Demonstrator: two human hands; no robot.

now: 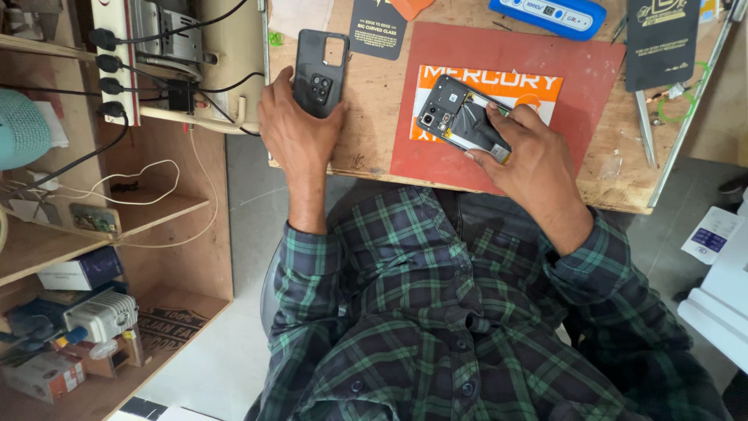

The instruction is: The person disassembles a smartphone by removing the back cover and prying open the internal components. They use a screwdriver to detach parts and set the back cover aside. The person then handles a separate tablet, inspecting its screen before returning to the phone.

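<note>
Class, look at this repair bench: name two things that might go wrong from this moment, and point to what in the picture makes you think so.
1. The left hand holds the black back cover near the edge of the wooden table; it might slip off onto the floor.
2. The right hand presses on the opened phone, whose insides are bare; fingers may smudge or strain exposed parts.

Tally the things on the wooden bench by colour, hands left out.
Black: 4: back cover in left hand, opened phone under right hand, small card, large card
Red: 1: rubber mat
Orange: 1: printed sheet
Blue: 1: oblong device
Total: 7
</note>
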